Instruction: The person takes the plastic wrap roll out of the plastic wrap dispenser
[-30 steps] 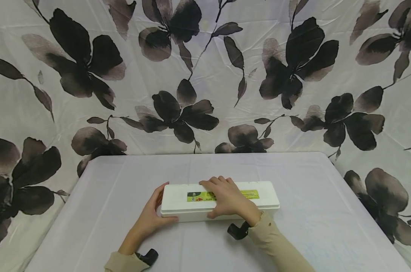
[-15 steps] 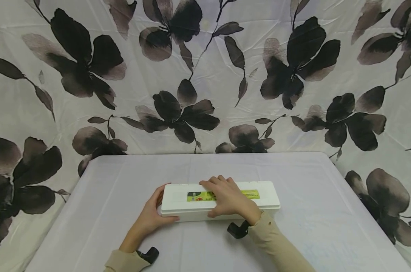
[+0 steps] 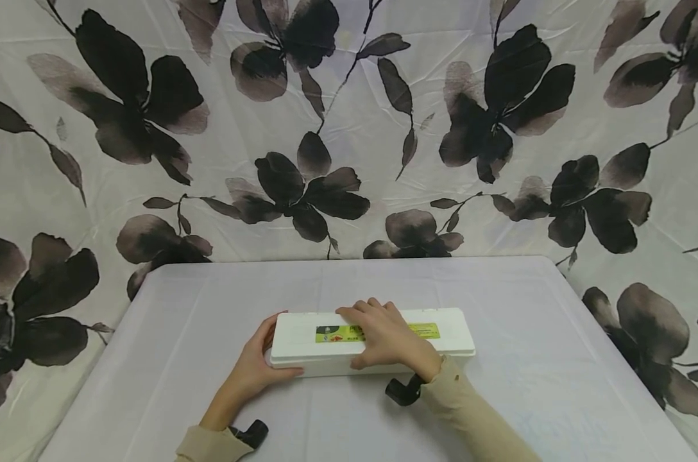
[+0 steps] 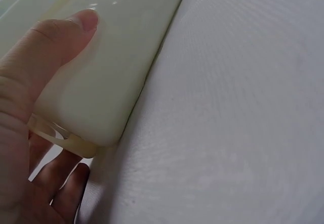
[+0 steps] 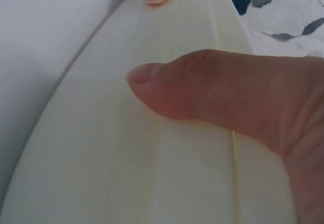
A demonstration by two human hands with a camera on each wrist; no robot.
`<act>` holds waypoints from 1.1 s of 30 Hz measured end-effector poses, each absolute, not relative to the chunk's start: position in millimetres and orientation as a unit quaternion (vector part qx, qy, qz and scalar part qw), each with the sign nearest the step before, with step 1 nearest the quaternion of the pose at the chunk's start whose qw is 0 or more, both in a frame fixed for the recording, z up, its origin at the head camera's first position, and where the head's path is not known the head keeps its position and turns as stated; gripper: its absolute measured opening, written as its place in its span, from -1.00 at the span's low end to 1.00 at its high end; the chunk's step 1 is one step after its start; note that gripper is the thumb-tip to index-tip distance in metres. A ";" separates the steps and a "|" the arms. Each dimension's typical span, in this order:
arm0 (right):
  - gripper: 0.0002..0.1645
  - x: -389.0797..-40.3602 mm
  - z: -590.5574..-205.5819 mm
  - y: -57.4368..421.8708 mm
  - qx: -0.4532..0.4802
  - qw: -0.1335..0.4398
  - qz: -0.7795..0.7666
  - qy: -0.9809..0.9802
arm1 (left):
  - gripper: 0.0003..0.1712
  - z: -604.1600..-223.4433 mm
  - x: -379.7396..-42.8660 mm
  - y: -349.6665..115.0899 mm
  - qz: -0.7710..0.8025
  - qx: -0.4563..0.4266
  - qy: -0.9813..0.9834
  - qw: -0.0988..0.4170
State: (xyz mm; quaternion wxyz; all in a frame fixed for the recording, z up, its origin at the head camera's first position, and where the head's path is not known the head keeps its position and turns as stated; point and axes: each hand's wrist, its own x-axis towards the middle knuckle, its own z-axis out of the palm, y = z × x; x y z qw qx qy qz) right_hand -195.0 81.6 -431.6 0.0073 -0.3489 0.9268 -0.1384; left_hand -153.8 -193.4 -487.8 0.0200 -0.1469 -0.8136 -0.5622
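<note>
A long white plastic box (image 3: 297,346) with a lid lies crosswise on the table, a yellow-green label (image 3: 424,330) along its top. At its left end my left hand (image 3: 255,367) grips it, the thumb on the front wall and the fingers bent around the end. In the left wrist view that thumb (image 4: 66,38) presses the pale box wall (image 4: 111,77) near its corner. My right hand (image 3: 383,337) spans the lid, covering the label's middle, fingertips toward the back edge. The right wrist view has its thumb (image 5: 192,87) against the front wall, below the lid seam.
A white cloth covers the table (image 3: 545,398). Behind it hangs a white curtain (image 3: 407,192) printed with dark flowers. Dark wrist-worn devices sit at both tan sleeves (image 3: 470,417).
The head view has shifted very slightly. Both hands keep the same hold, and the box stays where it was with its lid on.
</note>
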 end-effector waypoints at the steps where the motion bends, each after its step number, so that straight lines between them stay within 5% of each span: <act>1: 0.11 -195.9 -430.8 81.3 -0.350 0.011 -0.140 0.926 | 0.28 -487.8 -153.9 -194.1 -0.562 -0.148 -0.813 0.019; 17: 0.09 -191.7 -430.9 80.0 -0.353 -0.005 -0.115 0.928 | 0.31 -487.2 -155.0 -194.9 -0.556 -0.146 -0.818 0.023; 33: 0.07 -207.1 -421.8 87.9 -0.362 0.061 -0.169 0.915 | 0.22 -488.9 -155.5 -194.1 -0.545 -0.157 -0.823 0.021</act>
